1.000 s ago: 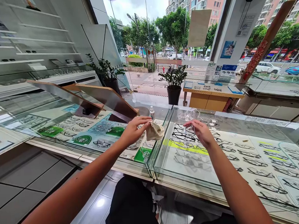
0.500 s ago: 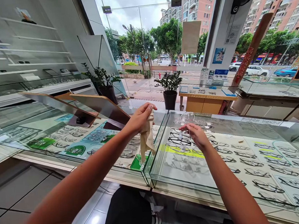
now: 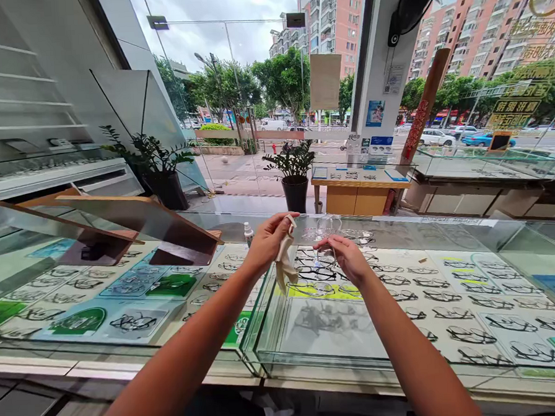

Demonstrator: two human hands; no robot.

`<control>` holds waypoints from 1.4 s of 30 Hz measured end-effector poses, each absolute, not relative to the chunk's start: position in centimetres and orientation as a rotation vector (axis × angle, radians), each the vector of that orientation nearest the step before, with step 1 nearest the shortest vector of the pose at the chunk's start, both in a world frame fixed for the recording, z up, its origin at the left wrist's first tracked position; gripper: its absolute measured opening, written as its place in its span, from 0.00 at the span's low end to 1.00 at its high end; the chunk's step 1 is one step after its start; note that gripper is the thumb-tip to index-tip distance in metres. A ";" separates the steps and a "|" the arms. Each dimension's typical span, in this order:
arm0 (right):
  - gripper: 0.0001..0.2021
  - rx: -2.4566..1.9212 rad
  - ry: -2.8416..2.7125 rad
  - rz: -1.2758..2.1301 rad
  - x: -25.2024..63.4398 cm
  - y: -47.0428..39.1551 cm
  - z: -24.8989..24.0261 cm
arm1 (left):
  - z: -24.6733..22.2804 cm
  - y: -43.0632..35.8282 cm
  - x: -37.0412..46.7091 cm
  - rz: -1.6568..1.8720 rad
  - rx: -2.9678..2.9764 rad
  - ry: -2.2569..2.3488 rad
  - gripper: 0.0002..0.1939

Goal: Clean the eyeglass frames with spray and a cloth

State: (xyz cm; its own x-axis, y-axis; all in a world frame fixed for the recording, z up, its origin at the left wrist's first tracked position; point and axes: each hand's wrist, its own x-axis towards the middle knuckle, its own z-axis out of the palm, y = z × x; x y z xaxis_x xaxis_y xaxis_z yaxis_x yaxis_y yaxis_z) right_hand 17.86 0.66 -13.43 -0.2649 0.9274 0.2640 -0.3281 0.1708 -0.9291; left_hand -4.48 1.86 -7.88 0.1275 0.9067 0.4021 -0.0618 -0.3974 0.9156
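My left hand (image 3: pixel 272 238) is closed in a pinch on the top of a beige cloth (image 3: pixel 286 268), which hangs crumpled below the fingers. To its right, my right hand (image 3: pixel 346 258) is closed on a pair of glasses (image 3: pixel 327 251) with a thin, pale frame, partly hidden by the fingers. Both hands are above the glass display counter (image 3: pixel 308 355), a short distance apart. On the counter just beyond the hands lie several clear-framed glasses (image 3: pixel 328 225). A small spray bottle (image 3: pixel 248 233) stands behind my left wrist.
Rows of glasses (image 3: pixel 460 313) lie under the glass on the right, and more on the left among green and blue trays (image 3: pixel 81 321). Two wooden-edged boards (image 3: pixel 139 224) slant upward at the left. Beyond the counter are a potted plant (image 3: pixel 296 191) and a wooden table (image 3: pixel 358 197).
The view has swung to the right, and the spray bottle now shows beside my left wrist. My hands still hold the cloth and the glasses, and the cloth hangs more bunched.
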 end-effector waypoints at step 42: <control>0.15 -0.701 -1.609 1.333 15.7 -1.1 -14.2 | -12.1 2.1 -3.9 1.163 1.568 1.231 0.30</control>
